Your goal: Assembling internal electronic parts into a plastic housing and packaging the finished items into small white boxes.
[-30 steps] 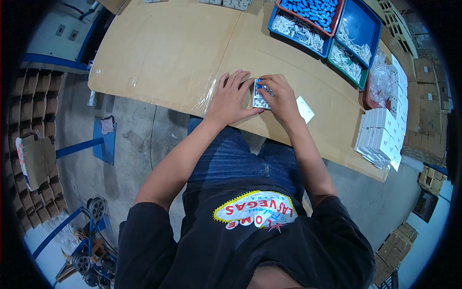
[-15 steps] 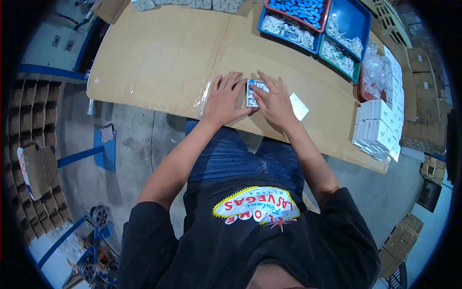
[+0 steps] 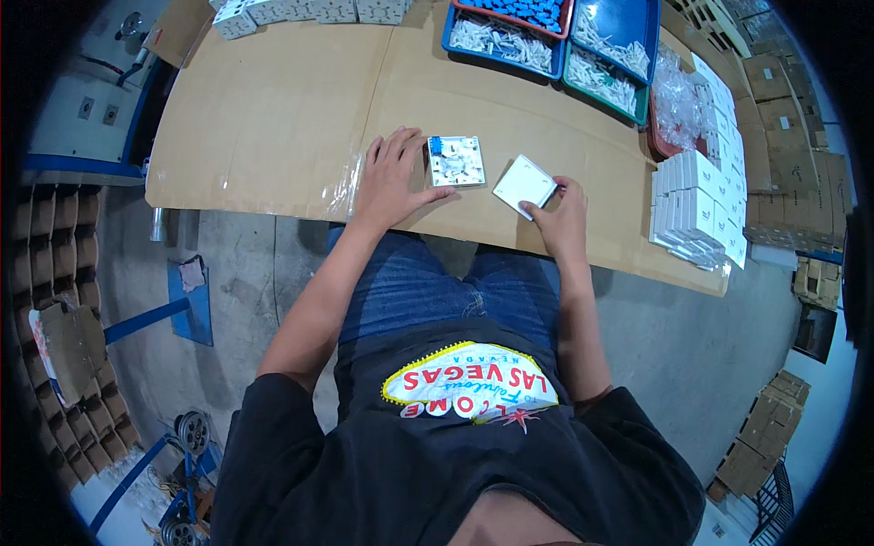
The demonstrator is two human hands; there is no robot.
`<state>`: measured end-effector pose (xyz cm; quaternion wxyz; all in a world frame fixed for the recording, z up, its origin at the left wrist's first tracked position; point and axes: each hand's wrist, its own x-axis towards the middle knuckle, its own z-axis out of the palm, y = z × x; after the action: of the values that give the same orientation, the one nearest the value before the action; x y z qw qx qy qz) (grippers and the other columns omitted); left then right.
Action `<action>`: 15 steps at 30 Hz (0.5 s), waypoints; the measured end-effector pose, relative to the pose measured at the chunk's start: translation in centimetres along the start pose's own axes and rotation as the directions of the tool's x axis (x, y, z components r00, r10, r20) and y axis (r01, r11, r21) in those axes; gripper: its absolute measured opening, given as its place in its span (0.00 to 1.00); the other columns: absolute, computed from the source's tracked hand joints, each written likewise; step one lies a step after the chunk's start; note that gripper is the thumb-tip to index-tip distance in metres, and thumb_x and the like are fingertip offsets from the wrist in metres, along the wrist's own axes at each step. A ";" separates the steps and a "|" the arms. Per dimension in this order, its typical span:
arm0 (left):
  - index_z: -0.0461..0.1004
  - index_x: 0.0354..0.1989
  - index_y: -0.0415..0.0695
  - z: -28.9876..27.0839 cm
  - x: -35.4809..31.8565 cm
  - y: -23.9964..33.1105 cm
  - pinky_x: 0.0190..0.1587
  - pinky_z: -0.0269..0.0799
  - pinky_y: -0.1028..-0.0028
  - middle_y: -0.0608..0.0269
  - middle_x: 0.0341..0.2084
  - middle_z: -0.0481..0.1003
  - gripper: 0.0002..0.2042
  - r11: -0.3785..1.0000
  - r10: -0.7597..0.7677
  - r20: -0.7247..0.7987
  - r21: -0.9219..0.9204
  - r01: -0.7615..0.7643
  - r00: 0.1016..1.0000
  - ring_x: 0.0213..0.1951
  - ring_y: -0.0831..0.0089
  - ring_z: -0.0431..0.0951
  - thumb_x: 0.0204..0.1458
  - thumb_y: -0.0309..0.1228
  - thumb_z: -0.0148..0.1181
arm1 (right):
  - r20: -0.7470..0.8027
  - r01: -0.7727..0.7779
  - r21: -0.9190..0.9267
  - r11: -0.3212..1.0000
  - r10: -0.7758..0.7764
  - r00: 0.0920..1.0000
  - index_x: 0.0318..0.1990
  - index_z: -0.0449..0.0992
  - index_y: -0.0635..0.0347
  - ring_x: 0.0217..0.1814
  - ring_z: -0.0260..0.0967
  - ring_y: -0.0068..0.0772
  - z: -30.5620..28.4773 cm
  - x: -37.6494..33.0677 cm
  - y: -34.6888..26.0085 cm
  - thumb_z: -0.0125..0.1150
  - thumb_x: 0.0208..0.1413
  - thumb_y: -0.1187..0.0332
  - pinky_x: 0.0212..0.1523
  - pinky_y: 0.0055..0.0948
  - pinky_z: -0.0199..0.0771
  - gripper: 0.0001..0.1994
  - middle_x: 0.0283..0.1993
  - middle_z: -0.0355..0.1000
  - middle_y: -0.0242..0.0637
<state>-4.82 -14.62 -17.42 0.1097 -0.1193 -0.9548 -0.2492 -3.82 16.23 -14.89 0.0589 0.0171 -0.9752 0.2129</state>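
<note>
A square white plastic housing [image 3: 460, 169] lies open side up on the cardboard-covered table, with a blue piece [image 3: 435, 146] in its upper left corner and small parts inside too fine to make out. My left hand [image 3: 393, 179] rests on the table just left of it, fingers apart, thumb stretched toward the housing's lower edge and holding nothing. To the right, my right hand [image 3: 562, 217] pinches a flat white square cover [image 3: 523, 186] at its right corner between thumb and fingers. The cover sits at a slant, apart from the housing.
Blue trays [image 3: 496, 59] and a green tray [image 3: 608, 98] at the back right hold small white parts; a red tray [image 3: 568, 20] holds blue pieces. White boxes [image 3: 696, 196] are stacked at the right beside clear plastic bags [image 3: 678, 100]. More white units [image 3: 337, 11] line the far edge.
My right hand has left the housing and moved right and nearer, taking hold of the white cover. My left hand has opened away from the housing's side.
</note>
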 end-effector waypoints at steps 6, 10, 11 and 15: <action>0.70 0.63 0.41 -0.9 -0.1 -0.3 0.72 0.57 0.52 0.52 0.59 0.72 0.38 0.876 -0.147 0.039 -0.459 0.149 0.988 0.64 0.57 0.71 0.49 0.52 0.73 | 0.171 -0.262 0.809 0.527 0.215 0.961 0.57 0.65 0.62 0.42 0.75 0.29 0.9 0.6 0.5 0.70 0.56 0.78 0.44 0.29 0.77 0.25 0.43 0.75 0.38; 0.70 0.66 0.43 0.2 -1.1 0.3 0.59 0.74 0.67 0.54 0.50 0.78 0.27 0.170 -0.349 0.201 -0.947 0.273 0.915 0.53 0.67 0.79 0.59 0.38 0.67 | 0.155 -0.202 0.960 0.196 0.234 0.960 0.55 0.68 0.57 0.44 0.75 0.27 0.4 0.9 0.7 0.69 0.57 0.78 0.45 0.30 0.78 0.20 0.43 0.74 0.36; 0.66 0.69 0.45 0.1 -1.3 1.2 0.59 0.74 0.65 0.56 0.50 0.79 0.27 -0.023 -0.346 0.227 -0.972 0.234 0.910 0.52 0.65 0.81 0.65 0.44 0.58 | 0.205 -0.222 0.974 0.043 0.244 0.948 0.54 0.69 0.56 0.46 0.76 0.29 -0.2 0.9 0.4 0.68 0.57 0.78 0.46 0.31 0.79 0.19 0.44 0.75 0.36; 0.59 0.74 0.50 -2.3 -1.8 5.5 0.59 0.74 0.52 0.54 0.57 0.75 0.36 -0.519 -0.278 0.454 -0.813 0.265 0.846 0.59 0.52 0.77 0.68 0.63 0.36 | 0.382 -0.335 0.919 -0.209 0.259 0.887 0.57 0.70 0.57 0.55 0.76 0.41 -0.8 0.8 -0.5 0.64 0.63 0.67 0.58 0.42 0.78 0.17 0.51 0.76 0.42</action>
<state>-1.24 -11.40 -13.46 -0.1100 0.1164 -0.2948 -0.9420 -4.47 16.08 -13.82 -0.0508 -0.1705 -0.4607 0.8695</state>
